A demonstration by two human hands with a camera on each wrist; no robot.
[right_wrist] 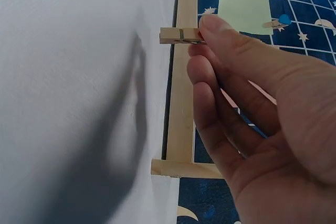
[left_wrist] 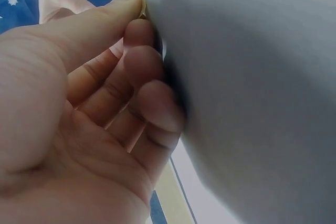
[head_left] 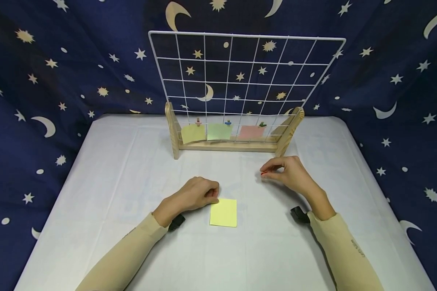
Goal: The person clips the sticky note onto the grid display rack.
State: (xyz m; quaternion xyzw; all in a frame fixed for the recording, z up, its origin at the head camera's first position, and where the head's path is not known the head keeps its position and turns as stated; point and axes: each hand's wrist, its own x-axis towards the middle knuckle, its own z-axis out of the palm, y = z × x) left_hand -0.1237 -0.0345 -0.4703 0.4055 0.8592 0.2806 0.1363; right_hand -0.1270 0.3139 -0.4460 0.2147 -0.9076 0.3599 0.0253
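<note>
My left hand [head_left: 196, 193] pinches the top left corner of a yellow sticky note [head_left: 223, 213] between thumb and forefinger; the note lies over the white table. In the left wrist view only a thin yellow edge shows at the thumb [left_wrist: 123, 6]. Above the table, my right hand [head_left: 289, 173] holds a small wooden clothespin [right_wrist: 176, 35] by one end, its jaws pointing away from the fingers. A bit of red on the clothespin shows at the fingertips in the head view; the rest of that end is hidden by the thumb.
Behind the hands stands a white wire grid [head_left: 225, 84] in a wooden stand [head_left: 227, 146]. Clipped low on it hang a yellow note [head_left: 193, 133], a green note [head_left: 219, 132] and a pink note [head_left: 251, 132]. A dark blue star-patterned cloth [head_left: 105, 44] surrounds the table [head_left: 138, 161].
</note>
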